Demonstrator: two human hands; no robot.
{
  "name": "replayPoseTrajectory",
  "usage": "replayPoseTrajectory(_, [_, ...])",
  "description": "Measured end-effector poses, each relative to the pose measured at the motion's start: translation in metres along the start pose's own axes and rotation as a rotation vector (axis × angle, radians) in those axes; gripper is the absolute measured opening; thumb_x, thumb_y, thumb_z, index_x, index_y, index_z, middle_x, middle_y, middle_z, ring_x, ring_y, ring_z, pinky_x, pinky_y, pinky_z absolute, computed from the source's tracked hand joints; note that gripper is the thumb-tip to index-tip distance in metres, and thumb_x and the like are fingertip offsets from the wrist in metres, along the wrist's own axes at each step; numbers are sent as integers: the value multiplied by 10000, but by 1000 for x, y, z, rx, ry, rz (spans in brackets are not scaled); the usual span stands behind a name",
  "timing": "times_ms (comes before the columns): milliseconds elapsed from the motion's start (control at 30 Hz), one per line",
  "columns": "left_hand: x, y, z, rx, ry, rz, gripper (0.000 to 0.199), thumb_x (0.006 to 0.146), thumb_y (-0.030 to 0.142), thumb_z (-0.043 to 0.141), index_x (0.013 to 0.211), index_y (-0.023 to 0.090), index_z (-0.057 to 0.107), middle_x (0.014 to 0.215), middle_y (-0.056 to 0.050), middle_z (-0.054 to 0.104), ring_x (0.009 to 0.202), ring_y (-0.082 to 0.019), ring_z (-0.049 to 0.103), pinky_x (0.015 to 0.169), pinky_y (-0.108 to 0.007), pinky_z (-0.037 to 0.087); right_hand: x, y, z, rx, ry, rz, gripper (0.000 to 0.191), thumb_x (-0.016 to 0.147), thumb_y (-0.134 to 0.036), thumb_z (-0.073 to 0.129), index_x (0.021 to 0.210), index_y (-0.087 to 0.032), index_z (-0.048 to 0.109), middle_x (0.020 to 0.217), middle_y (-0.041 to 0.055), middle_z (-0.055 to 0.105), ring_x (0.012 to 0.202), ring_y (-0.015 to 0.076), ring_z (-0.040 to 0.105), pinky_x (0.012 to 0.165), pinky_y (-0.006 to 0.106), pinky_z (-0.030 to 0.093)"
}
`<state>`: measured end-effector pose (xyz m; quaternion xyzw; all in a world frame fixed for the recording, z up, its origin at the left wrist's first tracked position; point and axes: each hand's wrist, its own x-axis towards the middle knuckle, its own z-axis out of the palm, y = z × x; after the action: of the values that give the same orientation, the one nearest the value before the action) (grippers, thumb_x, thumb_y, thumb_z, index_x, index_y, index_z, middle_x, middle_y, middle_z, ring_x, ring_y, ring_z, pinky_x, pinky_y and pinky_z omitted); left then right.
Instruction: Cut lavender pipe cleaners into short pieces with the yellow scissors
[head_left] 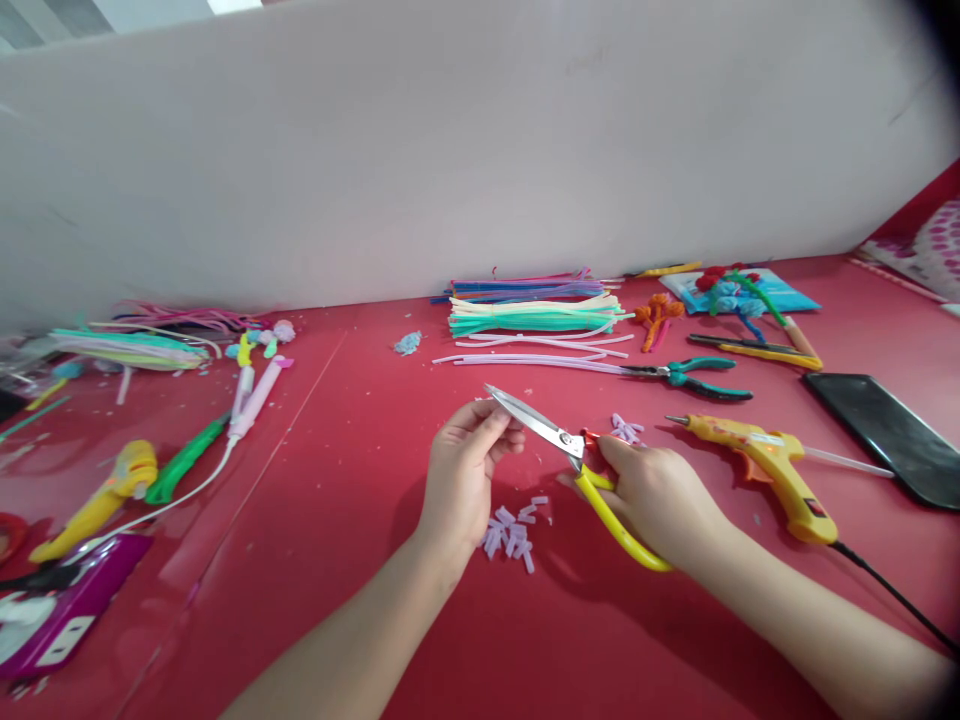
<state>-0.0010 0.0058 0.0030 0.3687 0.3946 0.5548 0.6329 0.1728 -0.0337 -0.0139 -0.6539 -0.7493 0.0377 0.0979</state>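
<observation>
**While the right hand (652,490) grasps yellow-handled scissors (564,440), the left hand (465,455) curls beside the blades**

As the right hand wraps its fingers around the handles of the scissors, their blades point up and away to the left, just above the red bench (337,450). The left hand sits at the tip end of the scissors, thumb and fingers drawn together; whether something is pinched between them, I cannot tell.

Below the scissors, on the near side of the blades, lies a loose heap of short lilac pieces (517,535). A smaller lilac cluster (626,430) rests beyond the scissors' handles, near the right hand. Farther beyond the scissors, several long lilac stems (540,362) lie crosswise, their right ends meeting the tips of teal-handled pliers (679,376). Behind those stems from the scissors is a thick mint-green bundle (525,318), with blue stems (510,290) farther back.

To the right of the scissors, a yellow glue gun (772,455) lies on its side with a pale stick (847,460) protruding from its rear, and past it is a dark phone (885,435). Well to the left of the scissors is a green handle (184,460).
</observation>
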Motion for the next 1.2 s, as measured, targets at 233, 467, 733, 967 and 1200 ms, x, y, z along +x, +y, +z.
replayPoseTrajectory(233, [0, -1, 1, -24, -62, -42, 113, 683, 213, 570, 770, 141, 566, 687, -17, 587, 609, -86, 540, 605, -217, 432, 4, 3, -3, 89, -10, 89, 346, 707, -529, 379, 598, -202, 403, 453, -10, 445, 420, 109, 406, 431, 216, 188])
replayPoseTrajectory(467, [-6, -6, 6, 59, -318, -295, 131, 711, 246, 540, 750, 125, 569, 681, -39, 573, 595, -93, 527, 585, -220, 411, 9, -3, -9, 674, -68, 129, 249, 703, -426, 440, 681, -183, 489, 552, -23, 478, 488, 87, 406, 453, 195, 283])
replayPoseTrajectory(733, [-10, -5, 9, 272, -487, -414, 205, 717, 305, 522, 756, 110, 574, 663, -49, 553, 551, -93, 511, 555, -224, 402, 5, -8, -21, 1052, -210, 174, 194, 731, -345, 423, 660, -175, 481, 419, -74, 375, 380, 59, 365, 423, 191, 308])
replayPoseTrajectory(967, [-14, -9, 10, 507, -414, -246, 162, 678, 291, 552, 743, 144, 577, 603, -2, 525, 541, -96, 493, 540, -227, 400, 4, -11, -15, 952, -113, 183, 89, 671, -259, 450, 630, -181, 455, 518, -61, 417, 467, 58, 368, 436, 171, 293])
replayPoseTrajectory(1200, [-8, -6, 8, 370, -237, -145, 93, 664, 231, 567, 708, 149, 569, 563, 15, 532, 502, -80, 494, 532, -216, 407, 5, -2, -13, 474, -21, 103, 187, 681, -382, 452, 669, -196, 442, 539, -26, 479, 484, 97, 429, 442, 198, 259])
